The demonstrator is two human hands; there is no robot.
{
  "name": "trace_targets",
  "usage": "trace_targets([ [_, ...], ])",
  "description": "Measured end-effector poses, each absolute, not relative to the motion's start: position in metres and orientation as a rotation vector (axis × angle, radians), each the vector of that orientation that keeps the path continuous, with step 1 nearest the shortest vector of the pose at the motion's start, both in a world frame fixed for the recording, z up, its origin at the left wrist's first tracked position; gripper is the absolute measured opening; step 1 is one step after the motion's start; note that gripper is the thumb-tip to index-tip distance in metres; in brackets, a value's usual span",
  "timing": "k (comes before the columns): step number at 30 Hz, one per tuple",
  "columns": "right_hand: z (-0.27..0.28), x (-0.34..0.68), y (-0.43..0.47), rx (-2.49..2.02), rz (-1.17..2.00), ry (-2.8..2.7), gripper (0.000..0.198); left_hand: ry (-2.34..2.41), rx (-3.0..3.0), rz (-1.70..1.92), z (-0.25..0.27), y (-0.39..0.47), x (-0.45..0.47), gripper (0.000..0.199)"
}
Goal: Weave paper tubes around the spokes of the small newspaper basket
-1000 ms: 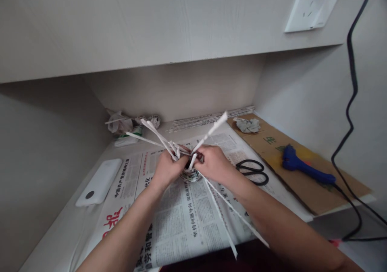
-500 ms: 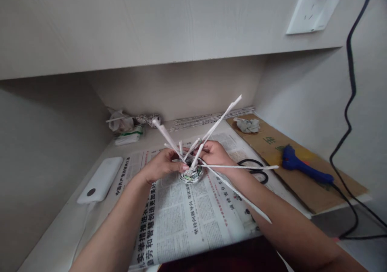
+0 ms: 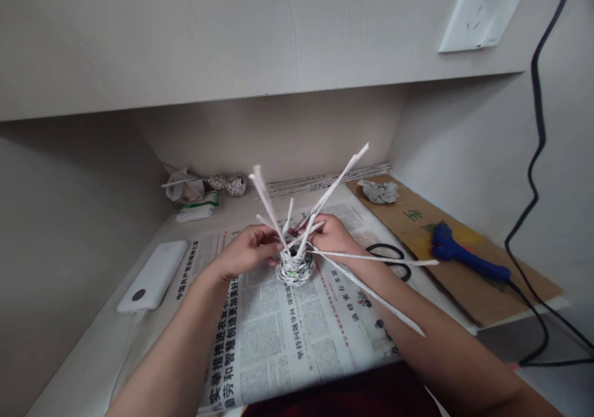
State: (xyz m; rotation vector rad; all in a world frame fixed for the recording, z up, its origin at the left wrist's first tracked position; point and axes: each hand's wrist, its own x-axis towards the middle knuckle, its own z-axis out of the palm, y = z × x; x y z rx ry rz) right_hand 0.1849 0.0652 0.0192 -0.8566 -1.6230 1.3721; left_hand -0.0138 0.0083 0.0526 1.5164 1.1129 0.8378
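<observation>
A small round basket woven from rolled newspaper (image 3: pixel 296 270) stands above the newspaper sheet, with several white paper sticks (image 3: pixel 341 176) poking up and out of it. My left hand (image 3: pixel 248 249) is at its left side, fingers curled against the rim and the sticks there. Behind and right of the basket, my right hand (image 3: pixel 328 234) has its fingers closed around the paper sticks near the rim; its fingertips are partly hidden. Two long sticks (image 3: pixel 375 296) stretch out to the right across my right forearm.
Printed newspaper (image 3: pixel 273 343) covers the desk. Black-handled scissors (image 3: pixel 394 262) lie right of my forearm. A blue glue gun (image 3: pixel 464 256) and crumpled paper (image 3: pixel 379 192) rest on cardboard (image 3: pixel 487 299). A white power bank (image 3: pixel 153 276) is at left; rolled paper sticks (image 3: pixel 320 184) lie behind.
The basket has tipped more upright and turned slightly, and the upright sticks on its left have swung rightward. My left thumb has drawn back from the basket's front.
</observation>
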Motion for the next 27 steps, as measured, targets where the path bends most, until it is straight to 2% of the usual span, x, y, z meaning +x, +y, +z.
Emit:
trace_targets([
  [11, 0.023, 0.182, 0.059, -0.828, 1.357, -1.697, 0.011, 1.384, 1.698, 1.112, 0.049, 0.007, 0.010, 0.012],
  [16, 0.031, 0.193, 0.060, -0.831, 1.518, -1.688, 0.023, 1.442, 1.686, 1.148, 0.052, 0.004, 0.017, 0.008],
  [21, 0.039, 0.202, 0.061, -0.921, 1.617, -1.714, 0.010, 1.495, 1.677, 1.117, 0.049, 0.003, 0.020, 0.010],
  [27, 0.041, 0.198, 0.060, -0.994, 1.642, -1.564, 0.010, 1.368, 1.737, 1.109, 0.046, 0.004, 0.017, 0.006],
])
